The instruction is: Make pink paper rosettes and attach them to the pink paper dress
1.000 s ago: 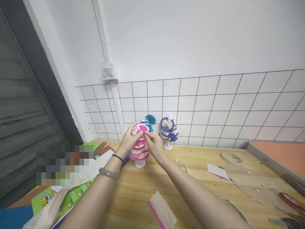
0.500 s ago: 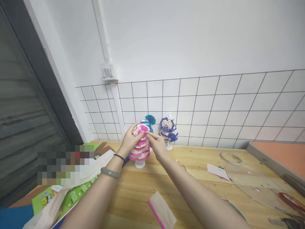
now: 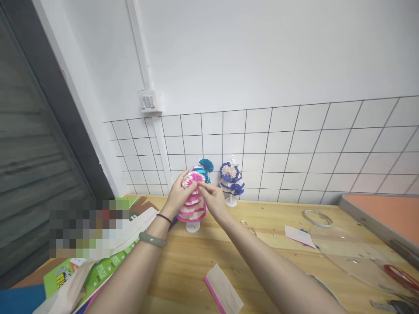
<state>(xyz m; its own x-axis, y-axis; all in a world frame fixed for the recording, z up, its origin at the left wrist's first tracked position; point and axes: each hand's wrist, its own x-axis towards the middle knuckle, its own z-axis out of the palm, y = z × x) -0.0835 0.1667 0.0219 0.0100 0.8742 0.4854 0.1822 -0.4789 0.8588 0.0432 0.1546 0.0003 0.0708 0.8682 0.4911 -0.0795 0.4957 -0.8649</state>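
Note:
A small dress form in a tiered pink and cream paper dress (image 3: 192, 213) stands upright on a white round base. At its top is a pleated pink paper fan (image 3: 195, 178). My left hand (image 3: 178, 192) is closed round the dress's upper left side, thumb against the fan. With thumb and fingertips together, my right hand (image 3: 212, 198) pinches the fan's lower right edge. Behind them a blue paper dress (image 3: 206, 168) is partly hidden. To the right stands a purple and cream paper dress (image 3: 231, 179) on its own white base.
A folded cream and pink paper (image 3: 224, 288) lies in front on the wooden table (image 3: 183, 266). Another paper piece (image 3: 299, 236), a clear ring (image 3: 317, 218) and a red tape roll (image 3: 401, 278) lie right. Green packaging (image 3: 108, 268) is at left, a grid wall (image 3: 278, 152) behind.
Both hands stay at the pink fan with barely any movement. The whole view has shifted very slightly.

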